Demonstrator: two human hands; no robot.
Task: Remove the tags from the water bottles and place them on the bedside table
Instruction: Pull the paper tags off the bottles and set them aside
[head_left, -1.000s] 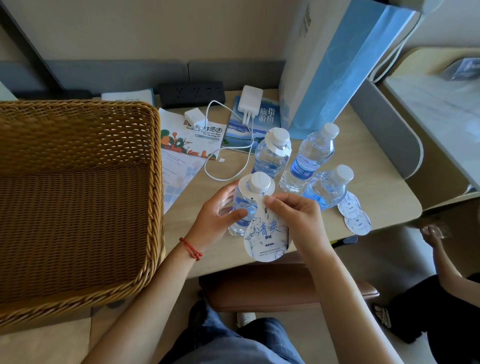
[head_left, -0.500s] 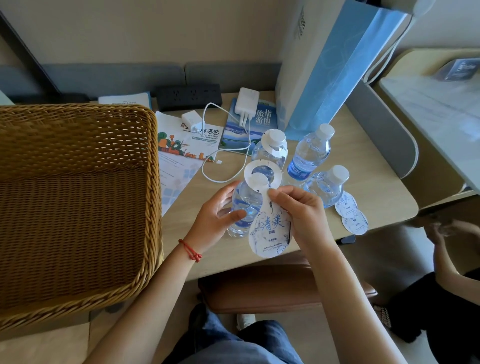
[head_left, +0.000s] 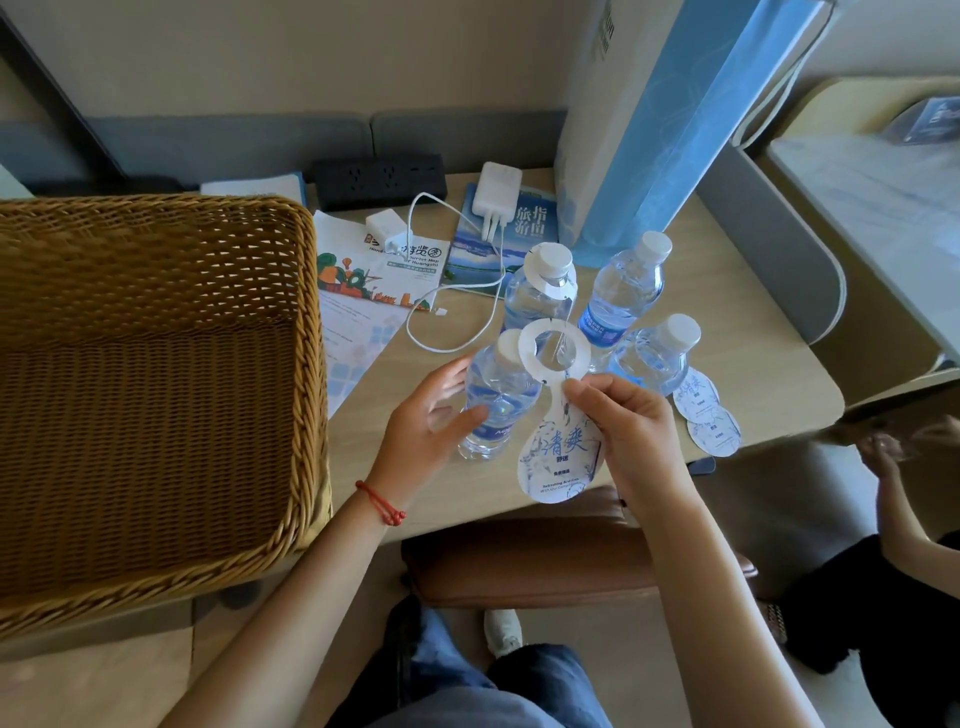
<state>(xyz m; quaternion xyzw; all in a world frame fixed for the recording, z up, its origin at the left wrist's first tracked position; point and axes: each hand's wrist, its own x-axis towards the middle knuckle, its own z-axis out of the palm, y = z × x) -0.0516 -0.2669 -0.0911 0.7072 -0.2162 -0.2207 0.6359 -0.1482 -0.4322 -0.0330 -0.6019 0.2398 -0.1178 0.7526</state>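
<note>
Right hand (head_left: 621, 431) pinches a paper tag (head_left: 558, 457) at its narrow neck, thumb and fingers clamped on it. The tag's ring end sits raised, off the cap of the near bottle (head_left: 496, 402) and just beside it; the printed wide end hangs toward the desk edge. Left hand (head_left: 426, 421) cups the near bottle's side, fingers spread and relaxed, thumb against the label. The bottle stands upright on the desk (head_left: 753, 332).

Three more bottles stand close behind. The back left bottle (head_left: 540, 291) wears a tag round its neck. The back right bottle (head_left: 623, 291) and the right bottle (head_left: 657, 356) have bare necks. Two loose tags (head_left: 706, 415) lie flat on the desk, overlapping, just right of the right bottle.

Wicker basket (head_left: 156, 389) at left. Leaflets (head_left: 363, 291), white chargers and cable (head_left: 457, 291) behind the bottles. Blue paper bag (head_left: 665, 119) stands at the back.
</note>
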